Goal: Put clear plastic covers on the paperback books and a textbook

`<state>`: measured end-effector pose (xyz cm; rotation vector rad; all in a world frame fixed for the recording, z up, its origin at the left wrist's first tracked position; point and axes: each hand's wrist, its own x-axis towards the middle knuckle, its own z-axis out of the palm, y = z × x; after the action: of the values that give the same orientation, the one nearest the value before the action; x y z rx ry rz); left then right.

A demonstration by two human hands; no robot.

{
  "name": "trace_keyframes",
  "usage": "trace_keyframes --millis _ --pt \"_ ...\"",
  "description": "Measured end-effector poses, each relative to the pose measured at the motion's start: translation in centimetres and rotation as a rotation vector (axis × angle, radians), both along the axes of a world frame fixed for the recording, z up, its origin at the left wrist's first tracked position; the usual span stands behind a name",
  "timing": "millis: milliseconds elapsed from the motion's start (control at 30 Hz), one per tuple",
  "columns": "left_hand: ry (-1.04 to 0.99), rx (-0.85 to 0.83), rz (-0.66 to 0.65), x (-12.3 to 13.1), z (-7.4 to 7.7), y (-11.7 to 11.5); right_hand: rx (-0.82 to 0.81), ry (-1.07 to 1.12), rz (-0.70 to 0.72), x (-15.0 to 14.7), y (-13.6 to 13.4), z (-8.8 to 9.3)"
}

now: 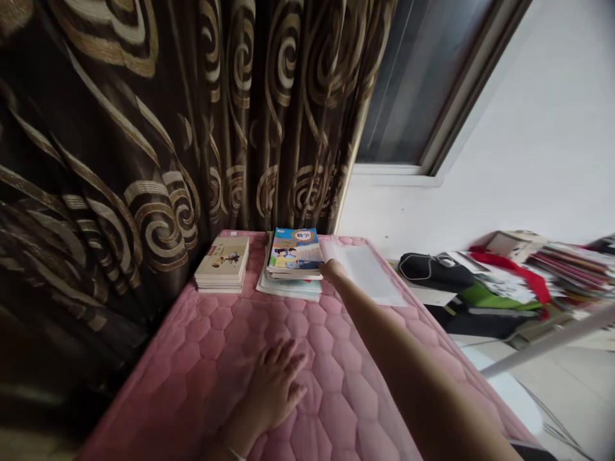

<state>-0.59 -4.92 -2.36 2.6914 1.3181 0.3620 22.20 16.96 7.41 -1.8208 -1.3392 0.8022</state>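
Note:
My left hand [278,384] lies on the pink quilted surface [230,346] with its fingers spread and nothing in them. Stretched far forward, my right hand [332,269] is at the right edge of a book stack, topped by a blue book [295,251] with cartoon children on its cover. The fingers of that hand are small and partly hidden, so their grip cannot be made out. Just right of the stack lies a translucent white sheet [372,275]. A neat pile of beige books [223,259] sits to the left of the blue-topped stack.
A dark curtain [269,128] with swirl patterns hangs behind and left of the pink surface. Beyond its right edge are a black bag [435,271], a green item [500,298], a red cloth [519,269] and stacked papers [571,269]. A pale bar [548,339] slants at the right.

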Motion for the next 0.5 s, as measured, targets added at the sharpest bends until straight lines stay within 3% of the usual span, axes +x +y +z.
trace_keyframes --millis 200,367,500 --pt "0.006 -0.025 0.006 -0.1 0.0 0.0 -0.083 0.370 0.037 -1.5 -1.8 1.4" --pt "0.015 -0.020 -0.001 -0.1 -0.5 0.0 -0.118 0.668 0.160 -1.6 -6.0 0.7" --pt "0.014 -0.001 0.001 -0.1 -0.6 0.0 -0.165 0.769 0.211 -1.0 -7.3 -0.1"
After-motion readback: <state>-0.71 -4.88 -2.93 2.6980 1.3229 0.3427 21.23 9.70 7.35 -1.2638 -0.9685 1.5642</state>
